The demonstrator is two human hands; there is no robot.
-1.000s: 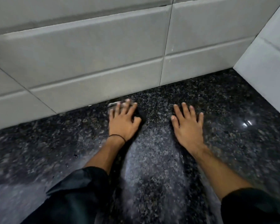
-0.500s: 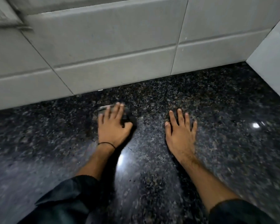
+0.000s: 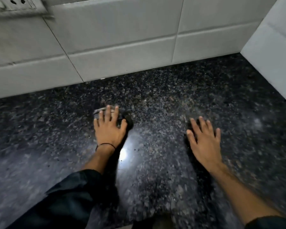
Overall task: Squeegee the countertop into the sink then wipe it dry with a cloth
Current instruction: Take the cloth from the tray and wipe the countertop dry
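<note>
My left hand (image 3: 108, 129) lies flat with fingers spread, pressing a small dark squeegee (image 3: 128, 123) onto the black speckled granite countertop (image 3: 168, 103). Only the tool's pale grey front edge by my fingertips and a dark part beside my thumb show; the rest is hidden under the palm. My right hand (image 3: 205, 142) rests open and flat on the stone to the right, holding nothing. A bright sheen sits on the stone just right of my left wrist. No sink or cloth is in view.
A white tiled back wall (image 3: 122, 47) meets the counter behind my hands. A white side wall (image 3: 271, 55) closes the right corner. A socket plate (image 3: 15, 4) sits on the wall at top left. My dark sleeves fill the bottom of the view.
Both hands have slid back from the tiled wall toward me, the left dragging the squeegee along the stone. The view has shifted, bringing the socket plate into sight.
</note>
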